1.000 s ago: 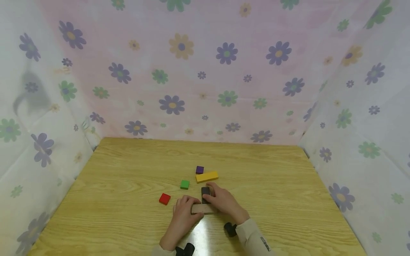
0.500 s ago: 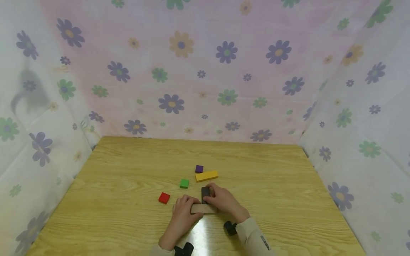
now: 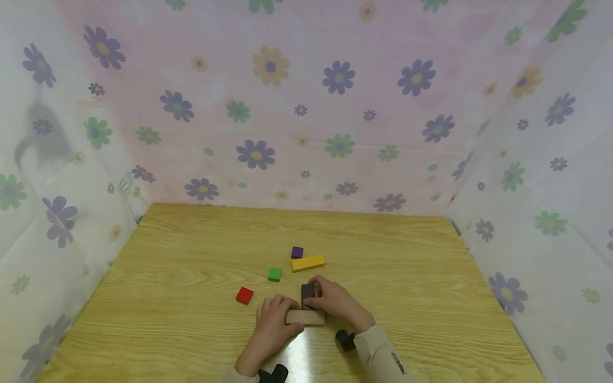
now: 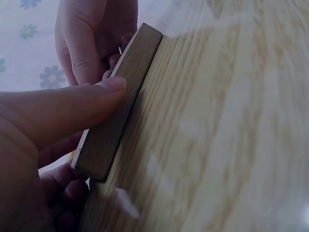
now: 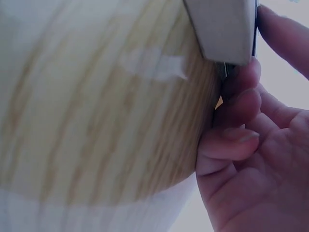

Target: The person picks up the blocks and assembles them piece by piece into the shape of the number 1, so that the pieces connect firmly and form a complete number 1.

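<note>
A bare wooden block (image 3: 306, 317) lies crosswise on the table before the person. The left hand (image 3: 275, 323) pinches its left end; in the left wrist view the thumb (image 4: 104, 94) presses the near face while fingers curl behind. Standing against the block's far side is a black block (image 3: 307, 293), pointing away from the person. My right hand (image 3: 337, 303) holds this black block by its sides between thumb and fingers. In the right wrist view the wooden block's end (image 5: 227, 34) shows beside the fingers, which mostly hide the black block.
Beyond the hands lie a yellow block (image 3: 308, 263), a purple block (image 3: 297, 252), a green block (image 3: 275, 274) and a red block (image 3: 245, 296). Flowered cloth (image 3: 297, 122) encloses the wooden table (image 3: 397, 266) at the back and both sides.
Over the last half second the wooden block and the black block slid slightly toward the person, with both hands keeping hold. The coloured blocks stay where they were.
</note>
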Motion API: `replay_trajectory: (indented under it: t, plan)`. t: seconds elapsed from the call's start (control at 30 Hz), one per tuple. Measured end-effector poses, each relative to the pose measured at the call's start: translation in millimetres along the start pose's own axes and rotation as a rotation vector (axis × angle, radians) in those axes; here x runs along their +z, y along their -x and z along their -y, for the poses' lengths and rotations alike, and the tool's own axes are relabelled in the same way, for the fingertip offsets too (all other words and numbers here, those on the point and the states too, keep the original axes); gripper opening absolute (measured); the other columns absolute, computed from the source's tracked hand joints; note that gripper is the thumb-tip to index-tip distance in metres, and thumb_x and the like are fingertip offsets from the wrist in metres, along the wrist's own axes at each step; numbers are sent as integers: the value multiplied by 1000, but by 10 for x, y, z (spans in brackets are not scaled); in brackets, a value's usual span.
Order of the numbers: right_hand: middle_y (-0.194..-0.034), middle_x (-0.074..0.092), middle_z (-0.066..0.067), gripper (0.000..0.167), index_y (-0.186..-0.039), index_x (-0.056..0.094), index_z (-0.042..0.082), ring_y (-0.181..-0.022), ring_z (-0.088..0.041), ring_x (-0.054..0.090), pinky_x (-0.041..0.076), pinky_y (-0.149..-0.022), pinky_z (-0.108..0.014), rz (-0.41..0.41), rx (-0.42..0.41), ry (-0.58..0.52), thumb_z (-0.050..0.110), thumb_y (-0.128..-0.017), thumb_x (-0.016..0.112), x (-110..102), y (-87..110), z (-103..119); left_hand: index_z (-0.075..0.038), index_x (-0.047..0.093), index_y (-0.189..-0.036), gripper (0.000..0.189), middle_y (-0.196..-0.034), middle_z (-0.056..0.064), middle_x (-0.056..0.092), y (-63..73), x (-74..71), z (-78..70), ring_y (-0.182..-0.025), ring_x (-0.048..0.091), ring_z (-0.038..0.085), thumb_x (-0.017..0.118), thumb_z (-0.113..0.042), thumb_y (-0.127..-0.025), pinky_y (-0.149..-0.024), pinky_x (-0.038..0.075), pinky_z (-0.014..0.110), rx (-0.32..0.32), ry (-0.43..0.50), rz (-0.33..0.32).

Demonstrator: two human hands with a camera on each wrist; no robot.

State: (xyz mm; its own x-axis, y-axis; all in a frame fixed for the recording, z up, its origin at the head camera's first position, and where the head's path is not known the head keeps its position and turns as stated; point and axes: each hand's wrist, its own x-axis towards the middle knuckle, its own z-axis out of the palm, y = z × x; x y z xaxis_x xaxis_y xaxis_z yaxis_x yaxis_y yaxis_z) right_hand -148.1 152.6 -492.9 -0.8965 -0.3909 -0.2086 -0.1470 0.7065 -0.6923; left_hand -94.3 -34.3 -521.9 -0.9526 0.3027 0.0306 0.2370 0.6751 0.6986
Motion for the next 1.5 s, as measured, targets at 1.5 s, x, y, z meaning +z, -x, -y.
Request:
replay_trajectory:
  t: [1.5]
  plan:
    - [-91,54,2,24,-106,60,12,-79,-13,51,43,-66,-30,-329,-49,244,22,-86,57,-144,-268,86,-28,58,-93,36,-93,-12,44,27,52,7,-89,34,16,71,-48,-67,-75,24,42,-2,-42,-17]
